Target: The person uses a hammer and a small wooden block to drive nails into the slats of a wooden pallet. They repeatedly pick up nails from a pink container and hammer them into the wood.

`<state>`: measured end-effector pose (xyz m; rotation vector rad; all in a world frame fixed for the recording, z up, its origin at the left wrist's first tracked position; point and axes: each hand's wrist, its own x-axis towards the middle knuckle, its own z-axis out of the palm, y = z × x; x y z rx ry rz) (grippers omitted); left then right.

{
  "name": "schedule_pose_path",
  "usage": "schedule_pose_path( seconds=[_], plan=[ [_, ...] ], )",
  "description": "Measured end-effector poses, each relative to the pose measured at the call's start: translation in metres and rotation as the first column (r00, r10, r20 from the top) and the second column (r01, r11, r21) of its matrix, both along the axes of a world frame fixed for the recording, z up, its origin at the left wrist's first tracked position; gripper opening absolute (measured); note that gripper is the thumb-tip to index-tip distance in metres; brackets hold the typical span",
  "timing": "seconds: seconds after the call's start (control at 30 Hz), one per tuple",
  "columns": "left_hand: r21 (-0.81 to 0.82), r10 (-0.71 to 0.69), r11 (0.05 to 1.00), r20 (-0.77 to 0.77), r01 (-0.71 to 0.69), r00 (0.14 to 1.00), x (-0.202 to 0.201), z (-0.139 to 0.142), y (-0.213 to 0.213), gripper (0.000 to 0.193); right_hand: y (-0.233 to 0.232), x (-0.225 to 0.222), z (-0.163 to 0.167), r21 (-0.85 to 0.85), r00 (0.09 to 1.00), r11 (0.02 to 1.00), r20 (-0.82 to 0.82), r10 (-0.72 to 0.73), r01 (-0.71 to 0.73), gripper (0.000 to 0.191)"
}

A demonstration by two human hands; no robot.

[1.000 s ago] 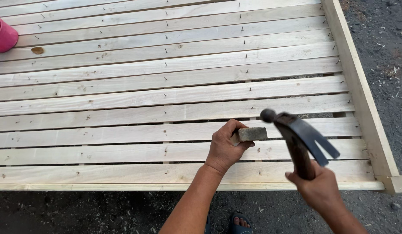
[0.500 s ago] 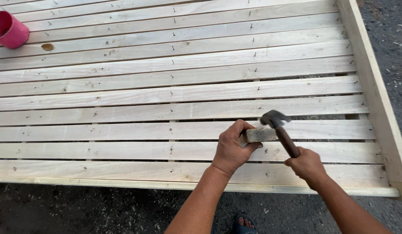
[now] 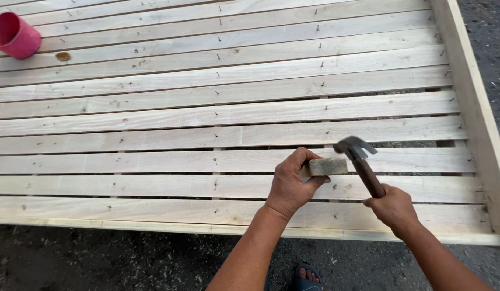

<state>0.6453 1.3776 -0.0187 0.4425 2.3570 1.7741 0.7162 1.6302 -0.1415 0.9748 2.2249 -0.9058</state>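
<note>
While the left hand is closing its grip around a small wooden block and pressing it against a slat, the right hand is clenching the handle of a hammer. Its head is sitting just beside the block's right end, over the slatted wooden frame. At the far left corner, a pink cup is lying on the slats. Below, a sandalled foot is showing on the dark ground.
</note>
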Motion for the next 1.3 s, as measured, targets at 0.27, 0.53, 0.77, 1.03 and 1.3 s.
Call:
schedule_pose_path(
  seconds=[0.27, 0.53, 0.77, 1.03, 1.3],
  plan=[
    [0.006, -0.018, 1.0, -0.004, 0.018, 1.0, -0.001, 0.001, -0.001, 0.035, -0.002, 0.012, -0.004, 0.0, 0.973, 0.999, -0.225, 0.048, -0.049, 0.027],
    [0.004, -0.026, 1.0, -0.01, 0.026, 1.0, -0.003, -0.001, -0.001, 0.037, -0.007, -0.005, 0.02, -0.113, 0.991, 0.992, -0.114, -0.07, 0.057, 0.033],
    [-0.006, -0.026, 1.0, -0.02, 0.026, 0.999, -0.003, -0.003, -0.003, 0.037, -0.009, 0.005, -0.001, -0.063, 0.955, 0.998, -0.297, 0.01, -0.03, 0.025],
    [0.003, -0.031, 1.0, -0.012, 0.031, 0.999, -0.005, -0.002, -0.004, 0.035, -0.01, 0.008, -0.004, -0.039, 0.99, 0.995, 0.108, 0.091, -0.088, 0.04],
    [-0.037, -0.046, 0.998, -0.023, 0.045, 0.999, -0.008, 0.0, -0.002, 0.038, -0.017, 0.005, 0.018, -0.137, 0.96, 0.986, -0.252, -0.124, 0.091, 0.032]
  ],
)
